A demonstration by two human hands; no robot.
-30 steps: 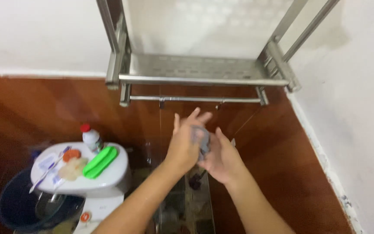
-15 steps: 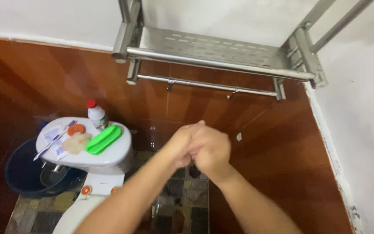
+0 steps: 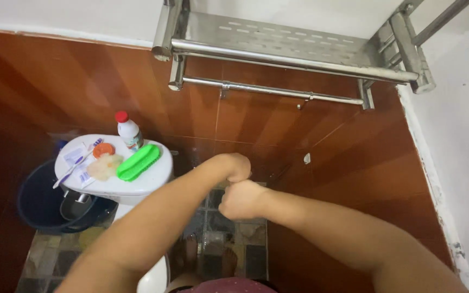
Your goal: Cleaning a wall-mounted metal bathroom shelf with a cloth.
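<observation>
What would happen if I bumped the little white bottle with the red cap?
The white bottle is tall and narrow and stands upright near the back edge of the toilet tank lid, so it would probably tip easily. It looks like light plastic, so it likely wouldn't break. On its side it might roll.

Green brush (image 3: 138,161), red-capped white bottle (image 3: 128,131), white cistern lid (image 3: 137,184), reddish-brown wall tiles (image 3: 71,87), silvery steel rack (image 3: 294,46).

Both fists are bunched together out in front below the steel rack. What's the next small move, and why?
Probably part the fists slightly and turn them palm-up. The left hand and right hand are closed and pressed together, knuckles toward the camera, so whatever they may hold is hidden. The rack hangs above, out of contact with either hand.
</observation>
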